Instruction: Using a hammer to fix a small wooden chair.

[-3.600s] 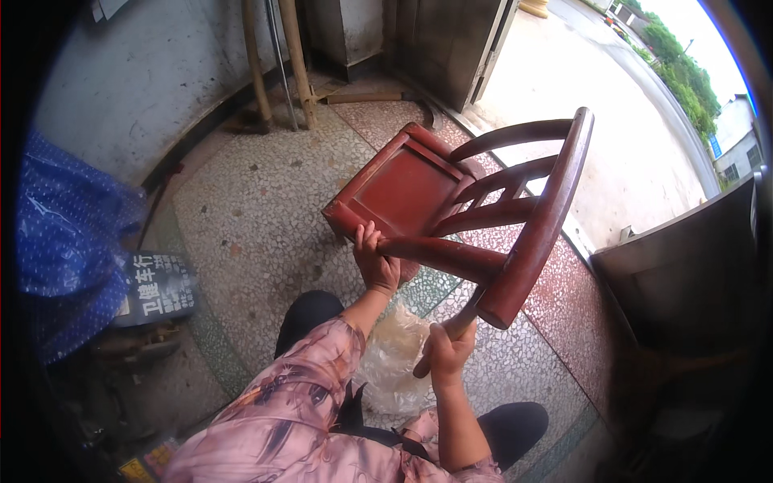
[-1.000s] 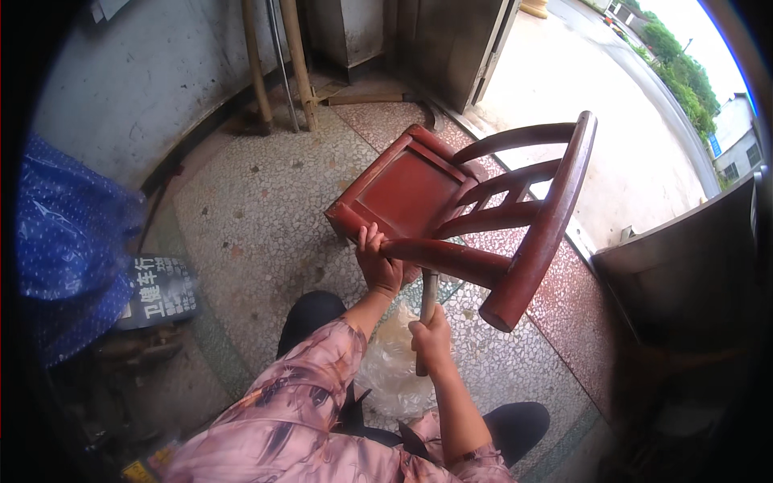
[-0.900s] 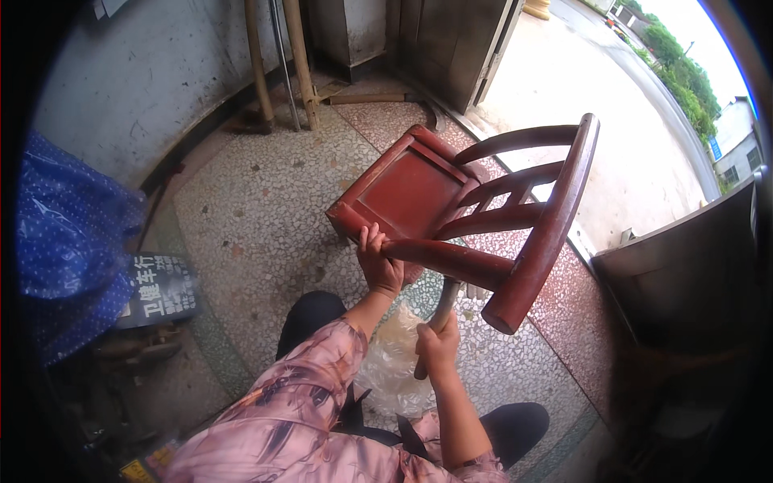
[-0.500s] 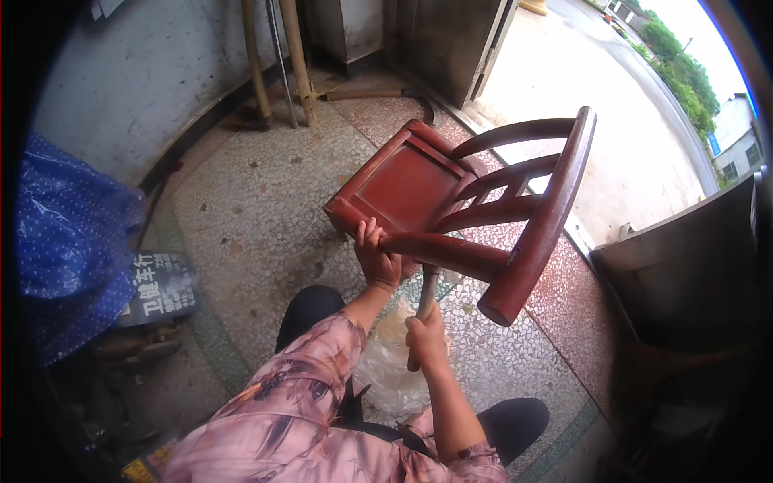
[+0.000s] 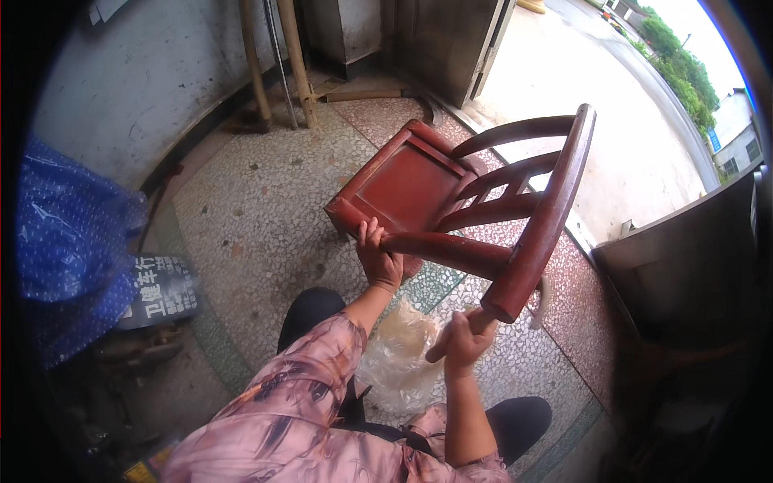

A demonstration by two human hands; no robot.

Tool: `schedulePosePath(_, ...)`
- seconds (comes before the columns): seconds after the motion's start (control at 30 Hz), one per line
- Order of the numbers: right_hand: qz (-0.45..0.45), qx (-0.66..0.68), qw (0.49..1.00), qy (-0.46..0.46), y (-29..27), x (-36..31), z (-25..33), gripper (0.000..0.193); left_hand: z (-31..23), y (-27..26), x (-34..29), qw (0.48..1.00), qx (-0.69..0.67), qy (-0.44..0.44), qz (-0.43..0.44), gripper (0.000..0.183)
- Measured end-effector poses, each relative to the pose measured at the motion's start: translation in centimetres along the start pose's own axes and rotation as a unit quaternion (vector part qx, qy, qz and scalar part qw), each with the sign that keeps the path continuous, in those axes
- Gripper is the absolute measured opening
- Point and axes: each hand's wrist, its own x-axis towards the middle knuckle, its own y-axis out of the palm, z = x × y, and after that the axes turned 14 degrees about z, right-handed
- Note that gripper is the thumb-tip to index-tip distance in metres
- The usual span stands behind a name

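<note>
A dark red wooden chair (image 5: 403,189) stands in front of me, its slatted back toward the right. My left hand (image 5: 381,256) is closed on the chair at the near seat corner, where the lowest back post joins. My right hand (image 5: 467,342) grips the wooden handle (image 5: 439,351) of a tool, just below the end of the chair's top rail. Most of the tool's head is hidden behind that rail. Only a pale curved piece (image 5: 542,303) shows past it, so its kind is unclear.
Crumpled clear plastic (image 5: 403,358) lies on the speckled floor (image 5: 250,217) between my knees. Poles (image 5: 298,64) lean against the wall, near a long-handled tool (image 5: 374,94) on the floor. A blue patterned cloth (image 5: 76,249) hangs at left. An open doorway is at right.
My right hand has moved right with the wooden-handled tool, from under the lowest back post to the top rail's end. The handle now slants more. My left hand and the chair have barely moved.
</note>
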Motion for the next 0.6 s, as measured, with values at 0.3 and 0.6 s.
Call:
schedulePosePath(0.3, 0.093, -0.180, 0.962, 0.185, -1.0, -0.9, -2.0, 0.026, 0.0, 0.4, -0.6, 1.000, 0.000, 0.001, -0.007, 0.029)
schedulePosePath(0.6, 0.063, -0.160, 0.981, 0.093, -0.4, -0.5, -2.9, 0.009, -0.5, 0.5, -0.4, 1.000, -0.005, 0.001, 0.006, 0.031)
